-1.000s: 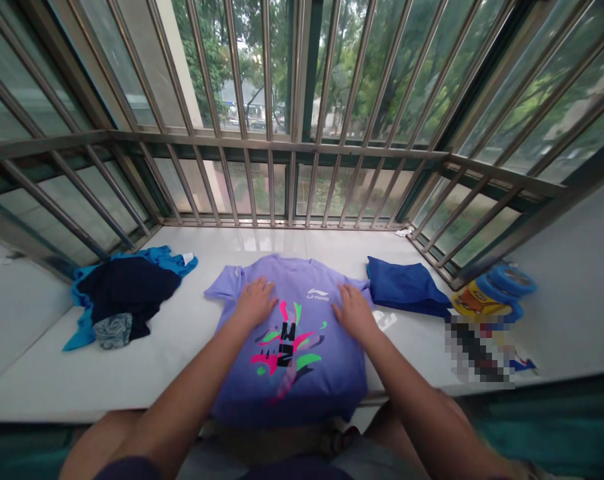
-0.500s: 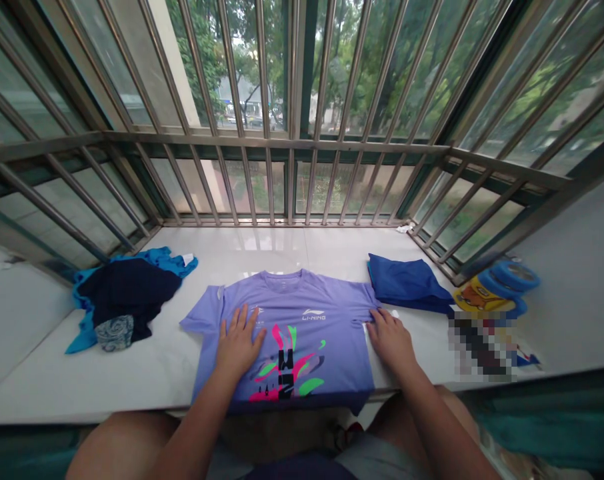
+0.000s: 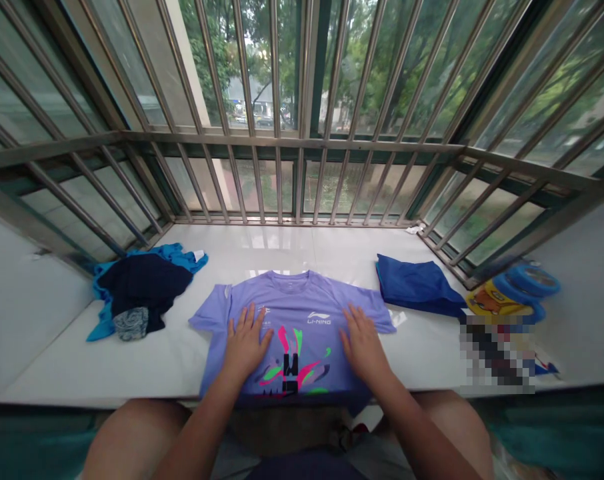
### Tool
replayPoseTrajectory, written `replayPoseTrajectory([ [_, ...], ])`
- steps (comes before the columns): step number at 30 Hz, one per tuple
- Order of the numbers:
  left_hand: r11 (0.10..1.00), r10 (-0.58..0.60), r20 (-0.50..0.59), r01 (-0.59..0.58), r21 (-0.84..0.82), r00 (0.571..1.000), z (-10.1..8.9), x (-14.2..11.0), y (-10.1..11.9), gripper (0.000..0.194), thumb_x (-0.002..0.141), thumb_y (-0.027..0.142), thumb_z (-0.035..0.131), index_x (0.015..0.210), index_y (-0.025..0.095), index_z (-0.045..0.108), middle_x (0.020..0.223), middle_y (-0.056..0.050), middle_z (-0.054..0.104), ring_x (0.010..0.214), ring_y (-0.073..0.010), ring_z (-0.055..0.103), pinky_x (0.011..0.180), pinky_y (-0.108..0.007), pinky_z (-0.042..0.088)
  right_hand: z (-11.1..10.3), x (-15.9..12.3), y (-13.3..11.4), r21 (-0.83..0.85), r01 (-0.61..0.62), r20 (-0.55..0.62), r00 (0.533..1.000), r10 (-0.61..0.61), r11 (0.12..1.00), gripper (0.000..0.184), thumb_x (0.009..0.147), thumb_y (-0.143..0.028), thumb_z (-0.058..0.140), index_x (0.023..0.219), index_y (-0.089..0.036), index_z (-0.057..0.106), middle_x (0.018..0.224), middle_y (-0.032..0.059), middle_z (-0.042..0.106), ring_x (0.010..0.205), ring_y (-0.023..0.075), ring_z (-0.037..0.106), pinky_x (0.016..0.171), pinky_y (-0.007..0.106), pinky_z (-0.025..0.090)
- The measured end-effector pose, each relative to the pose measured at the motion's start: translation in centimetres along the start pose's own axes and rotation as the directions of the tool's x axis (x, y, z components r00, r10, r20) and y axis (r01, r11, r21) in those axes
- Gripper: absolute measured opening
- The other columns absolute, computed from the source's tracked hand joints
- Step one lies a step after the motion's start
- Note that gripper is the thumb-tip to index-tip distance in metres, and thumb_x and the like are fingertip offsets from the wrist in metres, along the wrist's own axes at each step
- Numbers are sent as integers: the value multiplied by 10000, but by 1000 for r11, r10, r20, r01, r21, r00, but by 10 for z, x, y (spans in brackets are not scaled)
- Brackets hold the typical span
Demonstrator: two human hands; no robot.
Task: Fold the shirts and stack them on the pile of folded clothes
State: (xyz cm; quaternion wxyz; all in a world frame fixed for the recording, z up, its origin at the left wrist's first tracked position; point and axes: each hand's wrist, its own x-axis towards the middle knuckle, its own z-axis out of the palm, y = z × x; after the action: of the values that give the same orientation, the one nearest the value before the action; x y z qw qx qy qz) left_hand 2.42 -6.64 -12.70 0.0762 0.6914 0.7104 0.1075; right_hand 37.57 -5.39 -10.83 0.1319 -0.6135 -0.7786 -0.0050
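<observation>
We see the purple T-shirt (image 3: 309, 340) lying nearer to us than a second ago, with less of its bright print (image 3: 291, 363) on the white ledge (image 3: 147, 373). The sleeve (image 3: 379, 312) on our right, bunched before, now spreads outward. Our right hand (image 3: 365, 343) has moved inward from beside it; our left hand (image 3: 245, 343) lies farther left than at first.

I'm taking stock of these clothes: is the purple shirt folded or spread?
Spread: both sleeves of the purple shirt reach outward, and its neckline and printed front show.
</observation>
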Motion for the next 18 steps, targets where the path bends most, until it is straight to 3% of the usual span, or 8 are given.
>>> replayPoseTrajectory([
  [2, 995, -3, -43, -2, -101, 999, -7, 4, -8, 604, 1082, 433, 412, 1627, 195, 515, 1747, -171, 422, 1621, -356, 376, 1321, -658, 246, 10, 9, -39, 60, 87, 67, 994, -91, 994, 580, 1087, -360, 454, 1637, -180, 489, 1762, 138, 374, 1634, 342, 333, 1313, 572, 287],
  [4, 986, -74, -157, 48, -161, 985, -20, 5, -25, 594, 1092, 394, 327, 1558, 109, 561, 1640, -222, 546, 1539, -321, 487, 1300, -543, 346, 17, 18, -68, 95, 104, 152, 981, -118, 990, 612, 1077, -378, 483, 1661, -195, 462, 1790, 123, 310, 1656, 344, 286, 1322, 582, 259],
  [7, 937, -350, -295, 336, -98, 889, -45, 2, -62, 646, 1076, 472, 318, 1443, 22, 602, 1435, -309, 643, 1385, -401, 586, 1177, -559, 462, 23, 27, -86, 103, 68, 259, 961, -93, 992, 655, 1077, -424, 484, 1688, -194, 429, 1799, 114, 271, 1671, 344, 245, 1337, 603, 195],
  [9, 840, -535, -253, 540, -53, 806, -58, 0, -89, 729, 1010, 616, 420, 1337, 3, 642, 1335, -352, 652, 1310, -490, 599, 1055, -616, 513, 25, 28, -87, 101, 56, 279, 957, -83, 993, 661, 1087, -448, 456, 1696, -193, 419, 1801, 102, 265, 1678, 332, 225, 1347, 600, 153],
  [11, 773, -635, -140, 627, -98, 760, -66, 3, -112, 743, 892, 700, 562, 1186, 30, 690, 1269, -370, 664, 1274, -543, 601, 985, -625, 527, 25, 27, -84, 101, 56, 276, 958, -82, 993, 659, 1094, -457, 430, 1699, -194, 416, 1803, 92, 259, 1682, 320, 212, 1353, 589, 132],
  [13, 754, -644, -38, 626, -197, 764, -69, 11, -127, 556, 797, 641, 679, 966, 112, 717, 1153, -331, 719, 1211, -534, 644, 976, -597, 525, 25, 26, -83, 98, 55, 275, 958, -80, 994, 657, 1094, -454, 422, 1699, -198, 415, 1804, 89, 258, 1683, 313, 209, 1354, 581, 123],
  [15, 739, -631, 17, 607, -290, 776, -70, 23, -135, 331, 747, 522, 738, 718, 203, 652, 941, -245, 754, 1104, -496, 702, 970, -556, 525, 24, 25, -83, 97, 56, 275, 958, -81, 994, 659, 1091, -453, 423, 1702, -204, 411, 1805, 88, 254, 1685, 310, 205, 1355, 578, 115],
  [18, 683, -638, 31, 584, -439, 770, -71, 39, -137, 322, 731, 411, 752, 564, 269, 516, 685, -128, 677, 1021, -460, 728, 960, -532, 529, 26, 25, -84, 108, 54, 276, 958, -82, 993, 666, 1094, -470, 413, 1709, -215, 399, 1812, 72, 235, 1689, 303, 187, 1357, 573, 103],
])
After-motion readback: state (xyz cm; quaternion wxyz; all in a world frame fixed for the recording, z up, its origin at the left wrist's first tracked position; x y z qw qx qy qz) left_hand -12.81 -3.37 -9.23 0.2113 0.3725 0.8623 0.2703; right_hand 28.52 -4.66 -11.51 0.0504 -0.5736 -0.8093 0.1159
